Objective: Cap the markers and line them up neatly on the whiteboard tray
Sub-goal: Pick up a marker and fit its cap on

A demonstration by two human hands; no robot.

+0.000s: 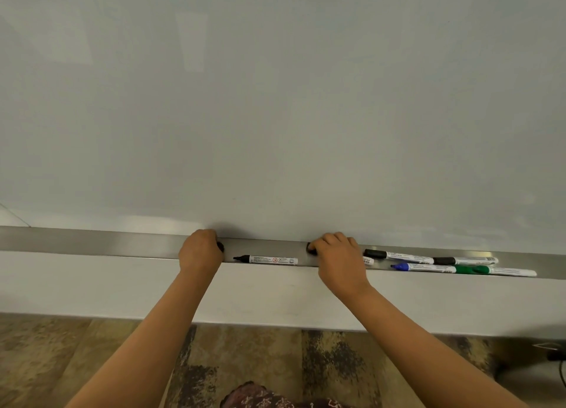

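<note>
On the tray [92,243]: markers are lying in a row.
Left hand [200,249]: curling round something small and black; most is hiding.
Right hand [340,256]: curling round a black-tipped marker [368,260]; only its ends are showing.
Uncapped marker [265,259]: lying between both hands.

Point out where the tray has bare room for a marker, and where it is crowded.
The tray is bare from its left end up to the left hand. A short gap lies between the black marker and the right hand. Right of that hand it is crowded: the marker cluster lies overlapped.
</note>
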